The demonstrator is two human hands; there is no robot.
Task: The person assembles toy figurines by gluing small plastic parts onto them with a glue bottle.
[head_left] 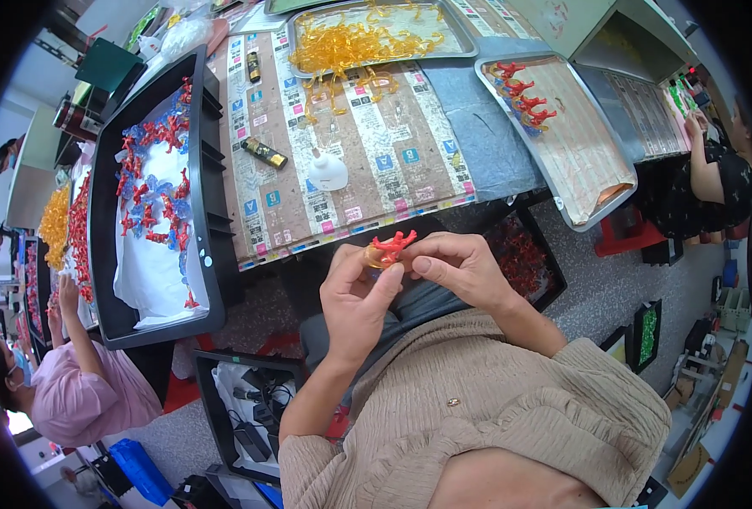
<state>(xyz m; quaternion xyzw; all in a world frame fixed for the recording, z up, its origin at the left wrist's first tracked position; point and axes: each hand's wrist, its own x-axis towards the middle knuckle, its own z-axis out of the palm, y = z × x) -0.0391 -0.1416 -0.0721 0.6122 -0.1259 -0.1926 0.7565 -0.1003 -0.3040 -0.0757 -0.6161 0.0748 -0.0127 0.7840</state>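
Close in front of my body, just off the table's front edge, my left hand (355, 284) grips a small red plastic figure (393, 246) with translucent yellow at its left side. The fingers of my right hand (458, 265) are closed on the figure's right side, thumb and forefinger bent together. Part of the piece is hidden behind my fingers. On the table beyond stands a white squeeze bottle (328, 170) with a narrow tip. A tray (592, 157) at the right bears several red figures (524, 97) with blue and yellow parts, lying in a row.
A black crate (211, 288) at the left holds red and blue figures on white paper. Translucent yellow pieces (342, 47) heap on a far metal tray (469, 49) and spill over its edge. Two small black tubes (264, 153) lie nearby. Co-workers sit at left (96, 382) and right (707, 178).
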